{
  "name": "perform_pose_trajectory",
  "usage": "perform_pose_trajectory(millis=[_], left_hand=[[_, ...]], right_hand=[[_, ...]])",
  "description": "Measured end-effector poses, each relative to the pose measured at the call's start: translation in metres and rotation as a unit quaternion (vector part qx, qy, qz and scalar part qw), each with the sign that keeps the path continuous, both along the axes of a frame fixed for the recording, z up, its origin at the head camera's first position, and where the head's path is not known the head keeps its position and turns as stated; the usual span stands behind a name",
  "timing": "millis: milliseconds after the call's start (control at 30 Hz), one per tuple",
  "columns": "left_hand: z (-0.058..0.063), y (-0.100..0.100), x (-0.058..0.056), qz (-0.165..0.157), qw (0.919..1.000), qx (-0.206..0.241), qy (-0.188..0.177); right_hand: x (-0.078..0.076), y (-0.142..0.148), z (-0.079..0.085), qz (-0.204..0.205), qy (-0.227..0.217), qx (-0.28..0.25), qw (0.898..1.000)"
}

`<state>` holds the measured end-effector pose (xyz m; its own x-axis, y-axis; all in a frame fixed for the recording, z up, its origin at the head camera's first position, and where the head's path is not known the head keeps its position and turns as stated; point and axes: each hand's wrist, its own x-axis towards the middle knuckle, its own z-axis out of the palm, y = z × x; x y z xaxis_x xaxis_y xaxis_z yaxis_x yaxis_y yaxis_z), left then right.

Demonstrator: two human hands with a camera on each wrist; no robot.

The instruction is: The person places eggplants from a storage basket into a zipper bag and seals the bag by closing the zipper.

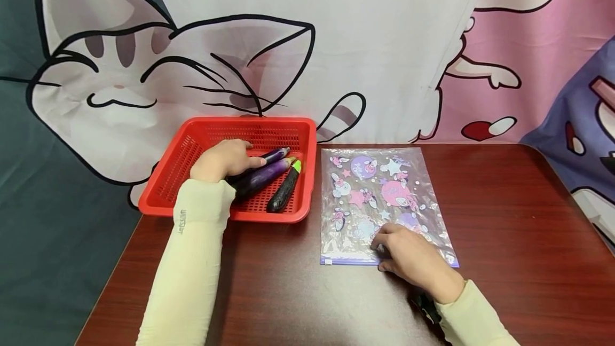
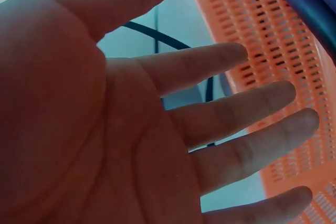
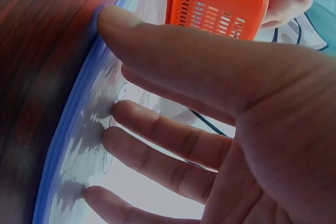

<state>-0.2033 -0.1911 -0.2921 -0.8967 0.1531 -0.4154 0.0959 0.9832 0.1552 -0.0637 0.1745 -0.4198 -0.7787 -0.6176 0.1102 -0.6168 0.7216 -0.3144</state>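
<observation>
My left hand [image 1: 223, 159] reaches over the left part of a red basket [image 1: 307, 196], next to the vegetables. In the left wrist view its fingers [image 2: 241, 156] are spread and straight, and the palm holds nothing. In the basket lie a long purple eggplant [image 1: 261, 178], a slimmer eggplant [image 1: 276, 155] behind it, partly hidden by the hand, and a dark zucchini [image 1: 283, 191] with a bright green end. On the right, my right hand [image 1: 413, 255] rests over the purple-zip edge of a clear printed zip bag [image 1: 355, 218]. Its fingers are loosely bent, fingertips right at the bag, gripping nothing.
The bag lies flat on a dark red-brown wooden table [image 1: 509, 239], right of the basket. A white slider [image 1: 328, 261] sits at the left end of the zip. Behind the table hangs a cloth with cartoon cats [image 1: 375, 41].
</observation>
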Motion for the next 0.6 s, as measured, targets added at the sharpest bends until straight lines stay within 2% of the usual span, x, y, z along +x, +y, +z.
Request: perform_pose_trajectory(millis=[400,600], left_hand=[[-0.013,-0.007,-0.014,0.022,0.9987,-0.003,-0.046],[-0.020,-0.011,-0.018,0.017,0.9982,-0.003,-0.057]], right_hand=[[-0.002,0.003,0.002,0.013,0.004,-0.011,1.000],[-0.003,0.004,0.004,0.024,-0.004,-0.011,1.000]])
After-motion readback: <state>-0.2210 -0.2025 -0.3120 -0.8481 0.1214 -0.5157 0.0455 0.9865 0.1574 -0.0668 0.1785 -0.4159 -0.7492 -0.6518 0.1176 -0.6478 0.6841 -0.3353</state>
